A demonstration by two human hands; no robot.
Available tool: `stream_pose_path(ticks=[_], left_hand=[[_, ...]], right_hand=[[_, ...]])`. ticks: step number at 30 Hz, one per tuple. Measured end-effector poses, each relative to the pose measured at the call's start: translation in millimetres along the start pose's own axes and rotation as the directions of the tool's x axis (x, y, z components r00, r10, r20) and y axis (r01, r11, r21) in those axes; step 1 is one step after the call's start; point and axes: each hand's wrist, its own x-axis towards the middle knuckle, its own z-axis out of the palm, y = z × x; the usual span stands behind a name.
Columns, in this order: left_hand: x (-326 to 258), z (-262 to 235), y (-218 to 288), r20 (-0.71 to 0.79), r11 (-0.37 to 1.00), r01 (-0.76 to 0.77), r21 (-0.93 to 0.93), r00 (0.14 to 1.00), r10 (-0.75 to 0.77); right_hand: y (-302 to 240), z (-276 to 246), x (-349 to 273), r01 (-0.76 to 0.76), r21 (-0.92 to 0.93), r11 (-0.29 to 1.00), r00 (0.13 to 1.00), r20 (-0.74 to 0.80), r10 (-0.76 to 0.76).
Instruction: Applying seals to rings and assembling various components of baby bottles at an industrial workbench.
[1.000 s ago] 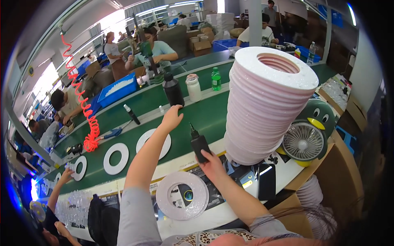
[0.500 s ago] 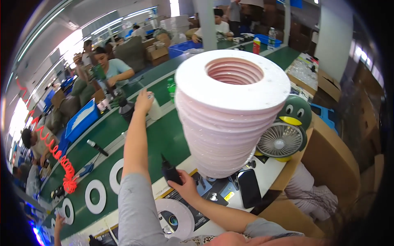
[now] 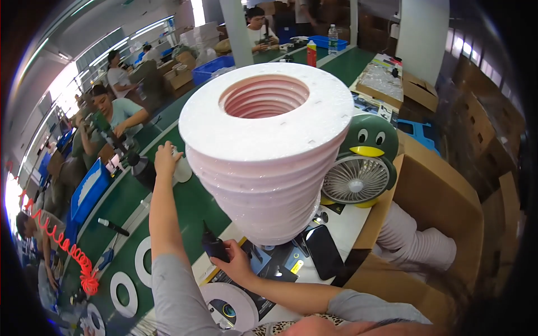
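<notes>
My left arm stretches out over the green conveyor belt (image 3: 193, 251). At its end my left hand (image 3: 166, 159) is closed around the upper part of a whitish bottle (image 3: 182, 171). Nearer to me, my right hand (image 3: 239, 262) grips a small black bottle with a thin pointed nozzle (image 3: 214, 247), nozzle up. A tall stack of white foam rings (image 3: 263, 185) rises just beyond the right hand. One loose white ring (image 3: 246, 299) lies on the worktop below that hand, and more flat rings (image 3: 124, 295) lie on the belt to the left.
A black phone (image 3: 324, 252) and a penguin-shaped fan (image 3: 354, 182) are right of the stack. Beside them stands an open cardboard box (image 3: 443, 196) holding more rings (image 3: 412, 238). A coiled red hose (image 3: 88, 280) hangs at left, near a blue bin (image 3: 91, 190). Co-workers sit across the belt.
The whole view has shifted, so the stack appears further left and larger. Both hands keep their holds on the whitish bottle and the black nozzle bottle.
</notes>
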Motion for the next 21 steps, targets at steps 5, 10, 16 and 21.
stream_pose_path(ticks=[5,10,16,21], left_hand=[[-12,-54,48,0.018,0.998,0.033,0.048,0.999,-0.034],[-35,-151,70,-0.044,0.998,0.064,-0.027,0.997,-0.065],[-114,-281,98,-0.084,0.977,0.092,-0.192,0.99,-0.11],[-201,-344,136,-0.223,0.899,0.156,-0.409,0.938,-0.264]], right_hand=[[6,-3,3,0.099,-0.283,0.954,0.994,-0.023,-0.11],[-1,-4,3,0.146,-0.432,0.89,0.989,0.061,-0.133],[3,0,-1,0.23,-0.5,0.835,0.971,0.178,-0.16],[2,-15,1,0.248,-0.522,0.816,0.955,0.274,-0.115]])
